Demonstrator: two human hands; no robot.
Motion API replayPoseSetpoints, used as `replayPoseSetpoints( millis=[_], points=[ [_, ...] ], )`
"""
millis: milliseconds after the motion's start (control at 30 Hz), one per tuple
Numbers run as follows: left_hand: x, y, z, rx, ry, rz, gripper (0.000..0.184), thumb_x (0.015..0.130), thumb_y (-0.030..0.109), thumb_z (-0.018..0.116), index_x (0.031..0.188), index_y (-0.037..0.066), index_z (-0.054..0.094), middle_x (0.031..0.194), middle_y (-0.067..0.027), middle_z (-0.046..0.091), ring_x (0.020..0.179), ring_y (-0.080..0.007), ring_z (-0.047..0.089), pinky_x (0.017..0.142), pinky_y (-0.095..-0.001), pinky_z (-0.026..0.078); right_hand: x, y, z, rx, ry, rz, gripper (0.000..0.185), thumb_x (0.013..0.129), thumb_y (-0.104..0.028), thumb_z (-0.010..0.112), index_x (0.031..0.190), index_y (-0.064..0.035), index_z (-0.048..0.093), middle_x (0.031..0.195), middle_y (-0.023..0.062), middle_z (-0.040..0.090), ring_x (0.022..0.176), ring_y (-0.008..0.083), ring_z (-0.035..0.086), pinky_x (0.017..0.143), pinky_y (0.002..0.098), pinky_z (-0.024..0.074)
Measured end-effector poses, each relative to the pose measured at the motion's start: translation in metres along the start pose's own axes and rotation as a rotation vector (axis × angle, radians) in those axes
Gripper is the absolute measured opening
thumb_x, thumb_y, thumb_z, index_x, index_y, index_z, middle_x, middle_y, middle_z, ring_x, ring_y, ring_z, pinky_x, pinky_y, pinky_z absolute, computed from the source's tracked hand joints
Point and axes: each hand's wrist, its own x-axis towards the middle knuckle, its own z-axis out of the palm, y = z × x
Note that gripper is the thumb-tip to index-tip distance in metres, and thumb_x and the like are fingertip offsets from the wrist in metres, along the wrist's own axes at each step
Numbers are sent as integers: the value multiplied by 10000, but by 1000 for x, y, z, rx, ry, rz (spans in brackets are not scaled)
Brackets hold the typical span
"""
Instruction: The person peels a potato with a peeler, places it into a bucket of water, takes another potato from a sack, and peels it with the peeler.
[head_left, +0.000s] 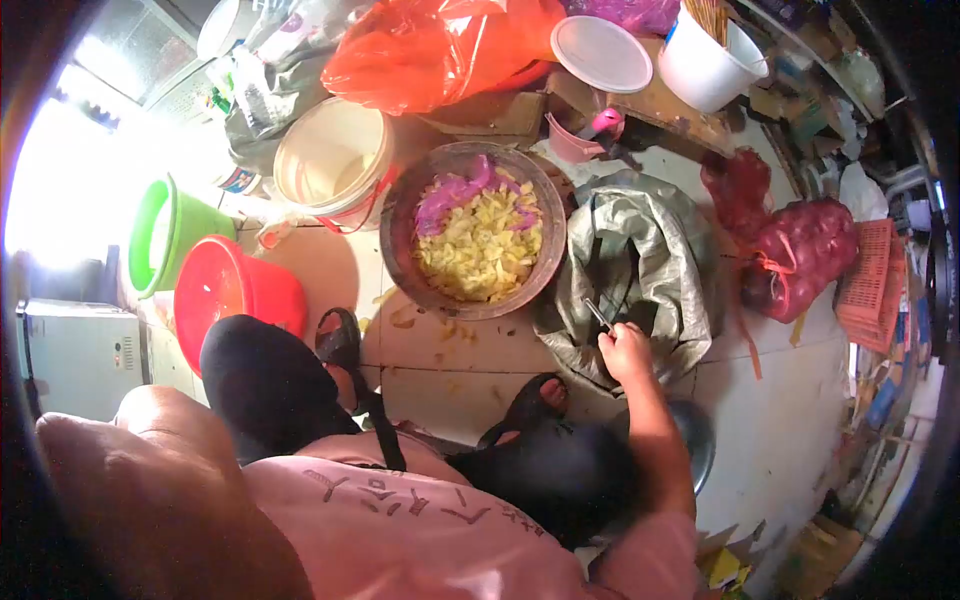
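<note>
My right hand (625,352) is closed around a slim metal tool (597,312), perhaps a peeler; its exact kind is too small to tell. Hand and tool are over the near rim of a grey-green woven sack (690,260), whose mouth gapes and whose inside is dark. Left of the sack stands a round brown basin (398,262) holding yellowish peelings or slices (485,245) and a crumpled purple plastic bag (455,197). On the left, my bent arm (150,480) is close to the camera, and its hand does not show.
A red bucket (275,290), a green bucket (190,235) and a cream bucket (290,165) stand left. Behind are an orange plastic bag (440,50) and a white bucket (700,70). Right lie a red net bag (810,250) and an orange crate (868,290). Scraps dot the tiles.
</note>
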Motion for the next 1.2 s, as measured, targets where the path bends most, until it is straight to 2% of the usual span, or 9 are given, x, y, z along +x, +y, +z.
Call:
replayPoseSetpoints(
  millis=[133, 233, 367, 533, 733, 967, 1067, 1133, 1200],
  points=[
    [-7, -14, -21, 35, 15, -127, 361, 877, 476, 634, 871, 117, 675, 812, -96, 663, 772, -245, 662, 730, -480, 538, 19, 33, 17, -44, -29, 90, 287, 847, -295, 603, 793, -13, 624, 867, 208, 648, 861, 414, 621, 783, 511, 486],
    [-13, -48, -7, 52, 32, -210, 359, 871, 474, 638, 873, 117, 677, 814, -97, 664, 776, -247, 663, 732, -480, 538, 7, 49, 0, -234, -197, 165, 314, 915, -331, 547, 965, -27, 610, 977, 227, 663, 950, 410, 633, 812, 518, 499],
    [-16, -82, -8, 72, 37, -302, 356, 864, 472, 644, 875, 118, 680, 815, -98, 665, 780, -250, 664, 735, -480, 538, -14, 69, -16, -320, -204, 226, 305, 913, -345, 566, 988, -51, 600, 866, 193, 691, 808, 417, 660, 746, 523, 517],
    [-28, -104, -54, 144, 13, -400, 353, 854, 469, 651, 878, 118, 684, 818, -100, 667, 786, -254, 666, 739, -480, 537, -16, 57, -45, 165, 115, 187, 239, 851, -229, 679, 811, -6, 602, 737, 171, 666, 713, 380, 656, 645, 446, 505],
    [-74, -112, -42, 246, 17, -492, 351, 843, 466, 660, 882, 119, 688, 820, -101, 670, 792, -259, 667, 744, -479, 537, 20, -25, -137, 524, 270, 36, 218, 911, -203, 681, 834, -32, 570, 691, -17, 581, 632, 66, 531, 607, 268, 461],
    [-134, -123, 9, 386, 49, -640, 348, 830, 462, 670, 886, 119, 694, 824, -103, 672, 800, -265, 669, 749, -479, 537, 18, -91, -249, 624, 679, -259, 75, 920, -80, 650, 875, -35, 612, 838, 16, 615, 774, 83, 545, 722, 252, 455],
    [-124, -134, -28, 427, 46, -707, 348, 824, 461, 674, 887, 119, 696, 825, -104, 673, 804, -267, 670, 751, -479, 537, -19, -105, -234, 819, 381, -344, 29, 913, -57, 643, 909, -39, 621, 847, 11, 635, 755, 79, 567, 698, 262, 479],
    [-100, -154, -32, 464, 45, -752, 347, 821, 460, 677, 889, 120, 697, 826, -105, 674, 806, -268, 671, 753, -479, 537, -36, -89, -205, 682, 106, 16, 88, 885, -89, 683, 903, -52, 605, 824, -11, 600, 756, 73, 549, 702, 247, 459],
    [-148, -145, -7, 494, 45, -805, 347, 817, 459, 680, 890, 120, 699, 827, -105, 675, 808, -270, 671, 754, -479, 537, -46, -42, -162, 548, 6, 113, 161, 882, -152, 725, 873, -17, 637, 772, -5, 647, 697, 71, 576, 623, 263, 475]
  ],
)
